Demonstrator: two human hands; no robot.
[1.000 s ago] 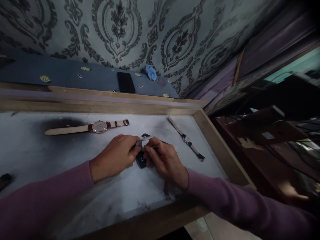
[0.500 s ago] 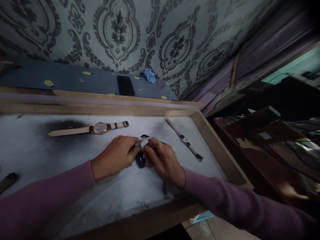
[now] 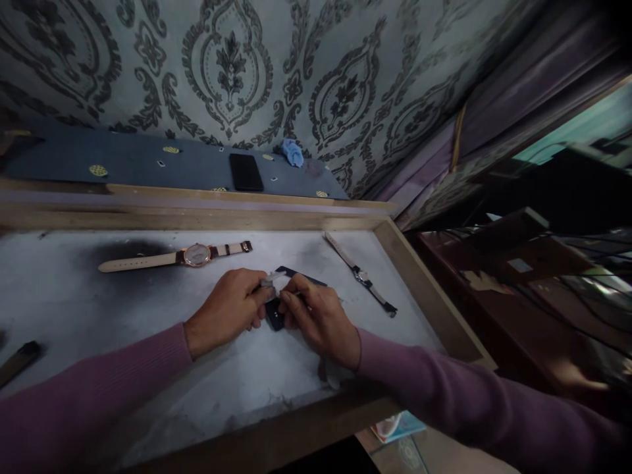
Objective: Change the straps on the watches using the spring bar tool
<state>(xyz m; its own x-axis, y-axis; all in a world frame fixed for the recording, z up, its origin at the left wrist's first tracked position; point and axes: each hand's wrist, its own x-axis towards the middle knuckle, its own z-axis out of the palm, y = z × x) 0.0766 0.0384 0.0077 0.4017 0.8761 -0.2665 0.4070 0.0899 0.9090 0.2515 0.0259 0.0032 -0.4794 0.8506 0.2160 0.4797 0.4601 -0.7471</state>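
Note:
My left hand [image 3: 232,304] is closed, thumb against fingers, around a small pale grey strip-like piece [image 3: 272,279] whose kind I cannot make out. Right beside it my right hand [image 3: 320,317] pinches at that piece's near end; whatever lies between its fingertips is too small to name. Beneath both hands lies a flat dark object [image 3: 274,317], partly covered by the fingers. A watch with a beige-lined brown strap [image 3: 197,255] rests behind my left hand, and a smaller watch with a dark strap [image 3: 362,275] lies to the right of my right hand.
Raised wooden edging [image 3: 424,283] borders the whitish work surface [image 3: 162,388]. On a blue-covered ledge [image 3: 192,161] behind it are a black phone [image 3: 245,172] and a crumpled blue cloth [image 3: 292,153]. A dark-tipped brush-like object [image 3: 22,361] lies at far left.
Both hands have shifted very slightly, still together over the dark object, and the whole view has tilted a little. The watches have stayed where they were.

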